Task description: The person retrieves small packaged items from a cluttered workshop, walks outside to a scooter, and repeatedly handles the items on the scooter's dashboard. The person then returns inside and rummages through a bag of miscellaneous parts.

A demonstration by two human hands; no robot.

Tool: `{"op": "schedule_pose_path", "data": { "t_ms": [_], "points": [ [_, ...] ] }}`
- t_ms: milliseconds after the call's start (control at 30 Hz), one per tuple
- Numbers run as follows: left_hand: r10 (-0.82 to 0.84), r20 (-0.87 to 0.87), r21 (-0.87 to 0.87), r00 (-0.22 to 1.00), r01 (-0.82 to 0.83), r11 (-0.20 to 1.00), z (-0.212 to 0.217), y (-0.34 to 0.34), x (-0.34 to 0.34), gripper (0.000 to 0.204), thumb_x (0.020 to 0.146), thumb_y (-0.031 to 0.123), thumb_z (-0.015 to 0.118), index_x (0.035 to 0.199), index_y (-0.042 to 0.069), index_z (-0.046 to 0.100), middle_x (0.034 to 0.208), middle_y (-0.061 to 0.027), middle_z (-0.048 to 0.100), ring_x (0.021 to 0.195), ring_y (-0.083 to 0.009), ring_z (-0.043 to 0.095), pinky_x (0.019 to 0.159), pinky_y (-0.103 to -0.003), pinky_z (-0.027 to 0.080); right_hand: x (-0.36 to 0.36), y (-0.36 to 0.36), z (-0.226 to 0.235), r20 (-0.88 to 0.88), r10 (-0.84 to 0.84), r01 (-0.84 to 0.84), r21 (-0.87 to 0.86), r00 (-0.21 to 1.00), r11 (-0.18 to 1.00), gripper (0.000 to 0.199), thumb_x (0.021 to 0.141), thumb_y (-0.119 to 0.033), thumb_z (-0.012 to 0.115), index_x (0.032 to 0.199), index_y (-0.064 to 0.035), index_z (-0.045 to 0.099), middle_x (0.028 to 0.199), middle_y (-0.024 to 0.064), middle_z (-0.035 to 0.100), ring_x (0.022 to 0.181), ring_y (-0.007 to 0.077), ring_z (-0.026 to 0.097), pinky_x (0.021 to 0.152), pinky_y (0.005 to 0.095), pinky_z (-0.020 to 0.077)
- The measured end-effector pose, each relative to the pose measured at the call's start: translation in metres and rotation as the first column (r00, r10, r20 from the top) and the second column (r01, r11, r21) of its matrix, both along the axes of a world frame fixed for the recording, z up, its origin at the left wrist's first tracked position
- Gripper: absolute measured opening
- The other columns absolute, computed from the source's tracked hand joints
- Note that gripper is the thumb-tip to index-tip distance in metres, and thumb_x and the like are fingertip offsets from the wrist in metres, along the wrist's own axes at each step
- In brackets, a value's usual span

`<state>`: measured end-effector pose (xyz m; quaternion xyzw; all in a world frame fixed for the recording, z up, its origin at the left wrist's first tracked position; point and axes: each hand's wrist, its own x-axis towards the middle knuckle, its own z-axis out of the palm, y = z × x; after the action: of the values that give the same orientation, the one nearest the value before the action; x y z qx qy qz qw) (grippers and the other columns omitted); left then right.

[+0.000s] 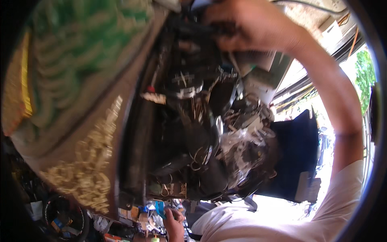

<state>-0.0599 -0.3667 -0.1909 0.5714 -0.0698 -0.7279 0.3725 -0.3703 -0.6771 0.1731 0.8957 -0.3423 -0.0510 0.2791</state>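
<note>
My right arm, in a white sleeve, comes in from the right and reaches up to the top of the view. My right hand (238, 24) is there among dark items at the upper end of a black tray-like holder (135, 161); motion smears its fingers, so what they touch is hidden. Low in the view, my left hand (174, 221) has its fingers closed against a small turquoise strip-like thing (160, 209). Inside the holder are a round dark watch-like piece (185, 82), several dark items and a crumpled clear plastic bag (242, 153).
A brown panel (133, 80) with gold lettering and a green blurred area (88, 44) fills the left. A dark blue box-like thing (294, 153) stands at the right. Below left are a black wheel-like ring (45, 215) and assorted clutter. Foliage (363, 72) shows at the far right.
</note>
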Motion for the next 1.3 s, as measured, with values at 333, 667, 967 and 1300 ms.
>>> {"op": "schedule_pose_path", "data": {
  "t_ms": [333,667,967,1300],
  "points": [
    [0.026,-0.021,-0.007,0.999,-0.026,1.000,-0.025,0.023,0.001,0.048,0.095,0.042,0.045,0.063,0.006,0.049,0.047,0.0017,0.032,0.040,-0.0111,0.027,0.045,-0.027,0.025,-0.009,0.005,0.000,-0.003,0.009,-0.009,-0.030,1.000,1.000,0.025,0.061,-0.026,0.071,0.077,-0.0081,0.066,0.120,0.0080,0.050,0.118,0.0275,0.041,0.092,0.0429,0.0343],
    [-0.504,0.205,-0.539,0.839,0.526,0.658,0.084,0.008,-0.019,0.044,0.097,0.040,0.040,0.075,0.006,0.057,0.056,0.0038,0.039,0.050,-0.0064,0.032,0.046,-0.023,0.023,-0.010,-0.001,0.000,0.057,0.069,-0.068,-0.017,0.996,0.998,0.023,0.060,-0.028,0.069,0.070,-0.0079,0.064,0.104,0.0085,0.054,0.109,0.0279,0.045,0.086,0.0447,0.0367],
    [-0.525,0.234,-0.389,0.818,0.574,0.721,0.046,0.033,-0.027,0.043,0.100,0.035,0.036,0.074,0.007,0.057,0.056,0.0048,0.038,0.050,-0.0056,0.032,0.047,-0.023,0.023,-0.013,-0.001,-0.018,0.043,0.072,-0.070,-0.040,0.996,0.997,0.021,0.060,-0.026,0.068,0.067,-0.0071,0.063,0.103,0.0115,0.055,0.105,0.0298,0.047,0.084,0.0443,0.0389],
    [-0.407,0.157,-0.458,0.900,0.431,0.777,0.061,0.035,-0.049,0.045,0.098,0.038,0.038,0.071,0.007,0.057,0.054,0.0044,0.039,0.048,-0.0059,0.032,0.046,-0.023,0.022,-0.013,-0.004,-0.001,0.099,0.082,-0.085,0.035,0.992,0.996,0.020,0.060,-0.024,0.067,0.067,-0.0055,0.063,0.098,0.0135,0.057,0.099,0.0318,0.052,0.086,0.0437,0.0415]
  ]
}}
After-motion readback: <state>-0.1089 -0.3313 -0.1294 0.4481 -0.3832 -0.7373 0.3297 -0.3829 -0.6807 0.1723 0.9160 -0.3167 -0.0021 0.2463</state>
